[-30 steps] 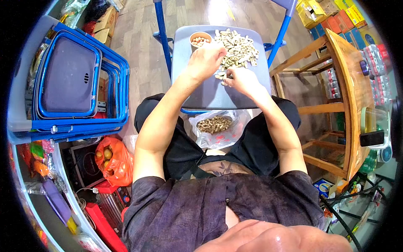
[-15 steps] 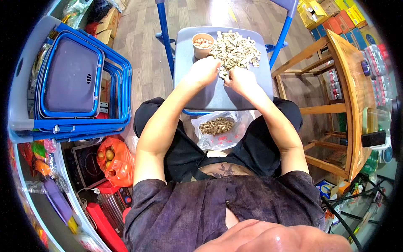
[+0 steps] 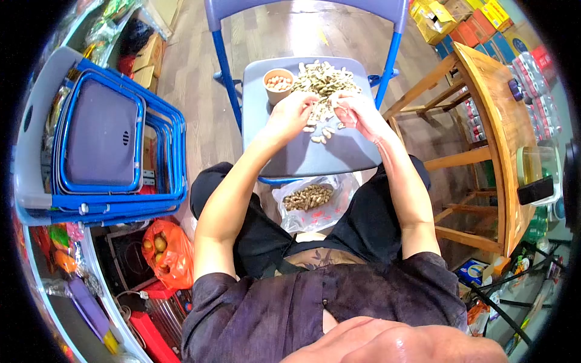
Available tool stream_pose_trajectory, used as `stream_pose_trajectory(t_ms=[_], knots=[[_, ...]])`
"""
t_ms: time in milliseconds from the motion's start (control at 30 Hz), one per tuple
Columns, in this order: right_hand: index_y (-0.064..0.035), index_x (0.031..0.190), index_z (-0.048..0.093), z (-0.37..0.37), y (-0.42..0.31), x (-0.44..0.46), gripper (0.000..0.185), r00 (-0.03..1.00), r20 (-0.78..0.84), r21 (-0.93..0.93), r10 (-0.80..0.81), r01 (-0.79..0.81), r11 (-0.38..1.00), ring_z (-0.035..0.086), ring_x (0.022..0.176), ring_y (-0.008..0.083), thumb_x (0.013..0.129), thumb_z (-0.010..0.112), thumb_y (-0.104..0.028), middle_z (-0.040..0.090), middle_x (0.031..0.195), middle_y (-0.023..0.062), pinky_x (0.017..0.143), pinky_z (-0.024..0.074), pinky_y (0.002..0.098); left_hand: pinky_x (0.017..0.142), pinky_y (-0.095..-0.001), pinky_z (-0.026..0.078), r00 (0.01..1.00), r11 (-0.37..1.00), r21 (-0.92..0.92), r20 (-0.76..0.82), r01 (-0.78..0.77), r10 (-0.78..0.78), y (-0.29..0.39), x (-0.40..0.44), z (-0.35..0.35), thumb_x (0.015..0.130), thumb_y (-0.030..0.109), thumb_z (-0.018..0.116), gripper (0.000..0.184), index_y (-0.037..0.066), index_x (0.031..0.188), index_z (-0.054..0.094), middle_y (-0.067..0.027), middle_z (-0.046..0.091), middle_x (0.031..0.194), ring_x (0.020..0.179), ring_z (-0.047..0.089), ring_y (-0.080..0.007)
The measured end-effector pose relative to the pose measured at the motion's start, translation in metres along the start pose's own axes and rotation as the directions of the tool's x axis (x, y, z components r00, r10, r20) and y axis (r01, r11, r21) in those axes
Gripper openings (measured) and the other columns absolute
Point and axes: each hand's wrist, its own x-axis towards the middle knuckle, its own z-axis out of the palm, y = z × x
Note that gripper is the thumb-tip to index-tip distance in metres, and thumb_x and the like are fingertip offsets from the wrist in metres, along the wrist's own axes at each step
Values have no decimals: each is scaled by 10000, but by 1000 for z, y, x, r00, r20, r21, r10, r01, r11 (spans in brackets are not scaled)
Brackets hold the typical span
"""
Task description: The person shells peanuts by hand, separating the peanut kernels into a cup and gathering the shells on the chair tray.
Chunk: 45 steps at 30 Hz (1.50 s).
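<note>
On the grey seat of a folding chair (image 3: 284,154) lies a pile of peanut shells (image 3: 324,78). A small cup (image 3: 278,95) of shelled peanuts (image 3: 279,80) stands at the pile's left. My left hand (image 3: 293,115) is beside the cup, thumb and fingertips pinched together at the pile's near edge. Across a small gap, my right hand (image 3: 362,115) has its fingers curled in over the near right side of the pile. Whatever either hand grips is too small to make out. Several loose peanut pieces (image 3: 324,136) are scattered on the seat between and below the hands.
Between my legs, a clear plastic bag (image 3: 290,221) holds unshelled peanuts (image 3: 307,197). Folded blue-framed chairs (image 3: 103,133) lean at left, above an orange bag (image 3: 172,266) of round produce. A wooden table (image 3: 508,139) stands on its side at right, near stacked boxes (image 3: 484,36).
My hands have moved apart, the right one going rightward. Loose peanut pieces now show on the seat in front of the pile. The view has tilted up, showing the chair's backrest.
</note>
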Motion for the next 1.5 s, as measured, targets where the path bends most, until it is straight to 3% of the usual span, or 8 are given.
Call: stream_pose_trajectory(t_ms=[33,100,233,400,567,800,967,1500], knots=[[-104,905,586,-2,-2,-1,136,998,59,206,2,-14,979,320,525,35,892,546,-233,385,615,-78,461,245,201,750,-310,506,1000,1000,3,5,-13,13,6,2,-2,857,60,591,273,76,1129,622,-119,630,930,851,625,-213],[-99,906,582,-2,-6,-2,138,997,71,279,8,-27,960,320,520,32,900,541,-231,386,615,-78,454,242,196,738,-257,493,991,914,-388,-21,117,-136,17,3,-5,885,78,597,311,73,1196,588,-64,608,986,836,594,-132],[-92,910,576,-3,-10,-1,147,989,144,457,35,-98,884,322,508,26,926,523,-228,385,618,-77,436,233,180,748,-238,487,990,810,-582,-59,72,-131,42,1,-4,861,47,642,417,73,1264,538,-48,526,1166,913,560,-103],[-104,927,585,-7,-13,4,161,983,175,478,53,-132,868,314,505,23,933,523,-252,396,630,-76,438,226,180,784,-264,480,986,939,-321,-149,-121,76,45,10,-5,835,36,668,492,82,1297,506,-46,502,1230,979,552,-127],[-106,925,585,-6,-14,8,176,986,160,416,38,-102,904,302,502,22,925,544,-277,385,619,-86,445,219,184,809,-252,465,989,807,-589,-83,48,-119,46,18,0,851,74,668,399,63,1235,560,-40,536,1184,995,543,-117],[-115,871,575,-7,-16,12,201,981,177,379,76,-139,915,291,502,24,922,555,-308,383,608,-88,442,204,200,763,-232,483,998,721,-690,19,59,-63,39,26,5,879,97,653,248,39,1116,608,-18,576,1033,924,565,-92],[-111,843,562,-2,-22,10,233,987,127,308,98,-133,942,289,496,25,936,543,-325,386,603,-84,437,200,201,740,-219,487,978,629,-768,-17,119,-206,46,28,4,882,77,647,147,30,1017,615,-4,618,947,826,593,-66],[-115,817,536,3,-15,14,285,997,62,363,53,-72,929,280,498,23,958,478,-356,376,606,-86,442,209,190,692,-220,460,969,791,-605,-129,94,-213,38,22,7,847,97,685,147,55,975,625,4,630,905,818,586,-70]])
